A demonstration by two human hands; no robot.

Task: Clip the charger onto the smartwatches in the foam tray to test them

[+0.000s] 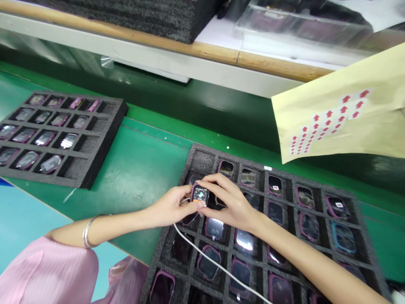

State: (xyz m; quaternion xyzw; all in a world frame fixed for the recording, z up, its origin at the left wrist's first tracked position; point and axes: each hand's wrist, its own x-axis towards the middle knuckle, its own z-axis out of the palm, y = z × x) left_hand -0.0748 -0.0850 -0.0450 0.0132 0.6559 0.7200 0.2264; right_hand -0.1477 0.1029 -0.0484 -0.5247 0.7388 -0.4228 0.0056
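Note:
Between both hands I hold a smartwatch (200, 195) with a purple frame and a lit screen, above a large black foam tray (202, 159). My left hand (177, 205) grips it from the left, thumb along its lower edge. From the right, my right hand (232, 202) pinches it with its fingertips at the top and right edges. A white cable (218, 264) runs from below my left hand across the tray toward the bottom. In the tray's compartments lie several watch cases with purple frames and one blue-framed case (343, 237).
At the left on the green table (142, 156) stands a second foam tray (104, 139) with several purple-framed watch pieces. A yellow sheet (341, 114) with red arrow stickers hangs at the right. Above the table is a shelf edge (152, 42) bearing a dark foam block (126, 17).

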